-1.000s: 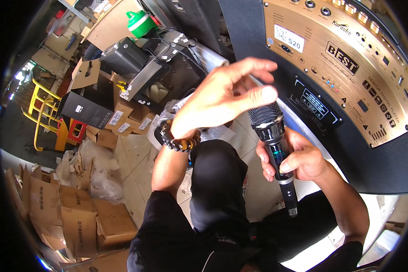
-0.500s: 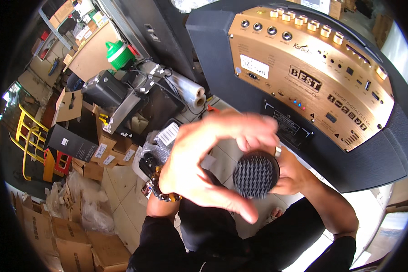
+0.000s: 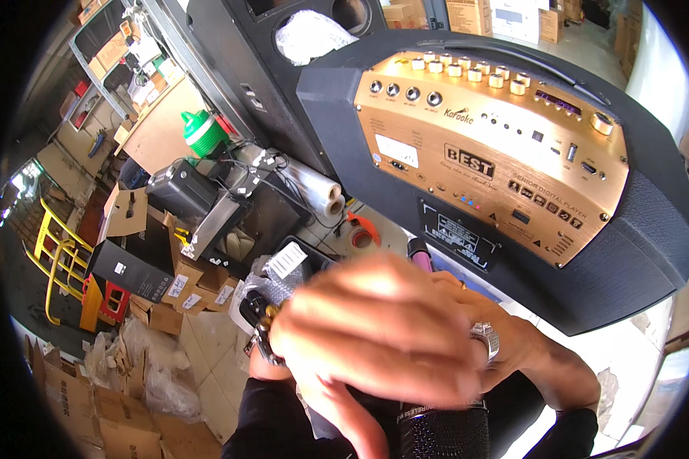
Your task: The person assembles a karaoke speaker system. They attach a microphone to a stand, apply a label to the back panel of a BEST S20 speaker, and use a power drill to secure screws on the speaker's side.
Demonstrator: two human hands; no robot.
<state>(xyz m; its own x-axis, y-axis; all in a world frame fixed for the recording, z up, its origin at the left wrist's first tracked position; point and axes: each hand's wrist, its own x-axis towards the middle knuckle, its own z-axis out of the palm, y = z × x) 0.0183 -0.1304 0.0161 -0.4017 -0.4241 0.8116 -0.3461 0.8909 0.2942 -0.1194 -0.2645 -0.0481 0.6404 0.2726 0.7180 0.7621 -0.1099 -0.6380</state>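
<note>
swung lower in view since half a second ago, the black microphone with a rounded mesh head (image 3: pixel 445 437) shows its head at the bottom edge, just above the person's black-clothed lap, while the bare left hand (image 3: pixel 383 333) has folded from a wide arch into a flatter, blurred sweep across the handle. its four fingers lie close together and bent, the thumb spread well away from them toward the lower edge — whether they touch the microphone cannot be told. the bare right hand (image 3: pixel 507 325), wearing a broad silver ring (image 3: pixel 486 342), is closed around the handle, its fingertips hidden behind the left. beyond the hands pokes a slim black-and-pink cylindrical end (image 3: pixel 420 257); whether it belongs to the microphone is unclear.

ahead stands a large black speaker cabinet (image 3: pixel 597 287), its curved gold control panel (image 3: pixel 436 138) lined with gold knobs, small blue and red lights showing. to the left, near the dark band (image 3: pixel 262 320) on the left wrist, sits a grey bubble-wrapped item with a white label (image 3: pixel 289 261) — with brown cardboard cartons (image 3: pixel 122 417) farther off on the pale tiled floor (image 3: pixel 214 348).
</note>
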